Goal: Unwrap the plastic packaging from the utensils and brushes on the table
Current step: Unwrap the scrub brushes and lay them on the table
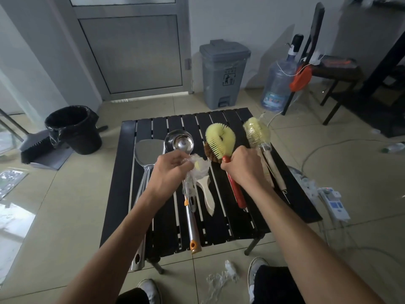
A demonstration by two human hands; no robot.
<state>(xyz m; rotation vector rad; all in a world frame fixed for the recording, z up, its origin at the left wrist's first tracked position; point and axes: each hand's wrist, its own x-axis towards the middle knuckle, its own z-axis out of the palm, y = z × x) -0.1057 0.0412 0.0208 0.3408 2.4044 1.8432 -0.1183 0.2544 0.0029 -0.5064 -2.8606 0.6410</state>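
My right hand [245,166] grips the red handle of a yellow-bristled brush [219,140], its head bare and raised over the black slatted table [223,224]. My left hand [169,170] pinches a crumpled clear plastic wrap [198,166] hanging just left of that brush. A second yellow brush [256,132] with a wooden handle lies at the right, still in plastic. A steel spatula [146,156], a ladle [180,141], an orange-tipped steel handle [192,227] and a pale wooden-handled tool [207,194] lie on the slats.
Discarded plastic wrap [221,279] lies on the floor between my shoes. A black bin [74,130] and dustpan stand left of the table, a grey pedal bin [223,73] behind it. A water jug [278,84], chair and power strip [333,202] are at the right.
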